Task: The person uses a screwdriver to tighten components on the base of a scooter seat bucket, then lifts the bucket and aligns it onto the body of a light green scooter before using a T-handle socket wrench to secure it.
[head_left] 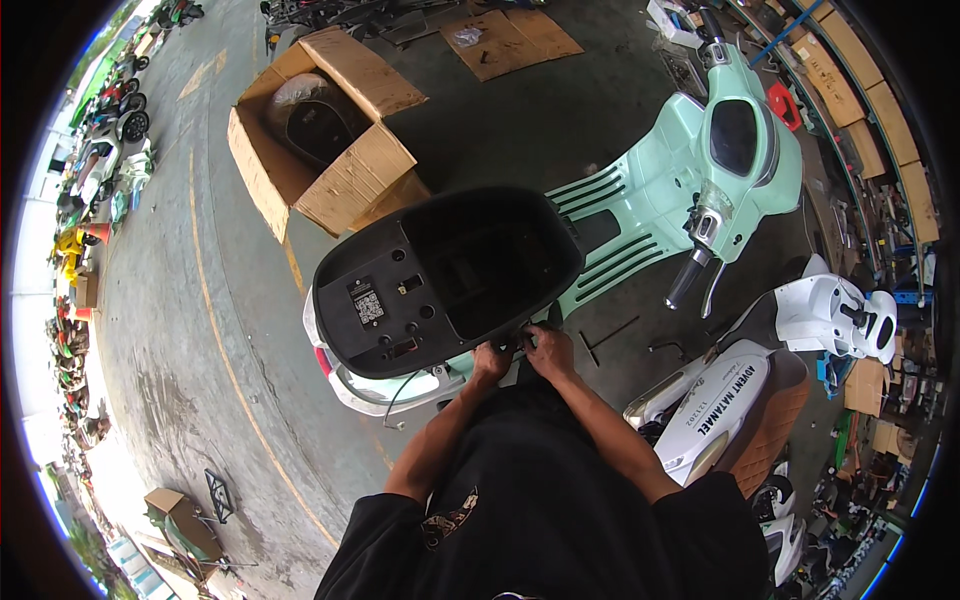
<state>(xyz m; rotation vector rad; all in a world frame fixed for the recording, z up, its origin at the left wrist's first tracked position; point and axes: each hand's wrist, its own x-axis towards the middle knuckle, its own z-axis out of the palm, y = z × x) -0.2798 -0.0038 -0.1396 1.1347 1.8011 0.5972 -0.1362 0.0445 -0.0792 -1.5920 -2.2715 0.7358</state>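
Note:
A mint-green scooter [640, 165] stands before me, its front to the right. Set in its rear is a black under-seat storage bucket [340, 320], with a deep well at the right and a flat panel with small cut-outs at the left. Along the bucket's near side, my left hand [488, 363] has its fingers bent closed near the rim. Close beside it, my right hand [550, 350] is closed too, its fingertips at the same edge. A small dark piece shows between the hands, too small to name. A thin cable [402, 385] hangs from the scooter's rear.
An open cardboard box [345, 185] holding a dark seat stands beyond the bucket. A white scooter [715, 410] with a brown quilted seat is at my right. A T-shaped tool [597, 347] lies on the floor. Flattened cardboard [510, 45] lies farther off; shelves [905, 150] line the right.

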